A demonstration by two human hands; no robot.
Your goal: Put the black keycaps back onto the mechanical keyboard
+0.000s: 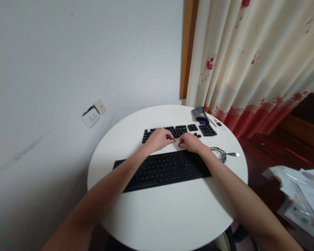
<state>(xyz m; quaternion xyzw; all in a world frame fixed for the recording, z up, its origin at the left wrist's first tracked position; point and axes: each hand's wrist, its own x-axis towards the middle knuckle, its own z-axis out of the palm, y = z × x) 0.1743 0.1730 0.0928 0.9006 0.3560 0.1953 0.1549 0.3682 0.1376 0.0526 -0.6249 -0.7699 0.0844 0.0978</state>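
Note:
A black keyboard base (pixel 170 167) with its keycaps off lies across the middle of the round table. Behind it, loose black keycaps (pixel 179 130) are laid out in keyboard order, partly hidden by my hands. My left hand (pixel 161 138) is closed in a pinch just in front of these rows, with a small black keycap (pixel 174 141) at its fingertips. Close by on the right, my right hand (pixel 190 141) pinches another small black keycap (pixel 179 145) above the base's back edge. The two hands are near each other but apart.
A coiled black USB cable (pixel 221 153) lies right of the base. At the table's back right are a grey pouch (pixel 199 113) and several small items. A wall with a socket (pixel 90 117) borders the left; a curtain (pixel 240 69) hangs behind. The white table (pixel 172 212) has a round edge.

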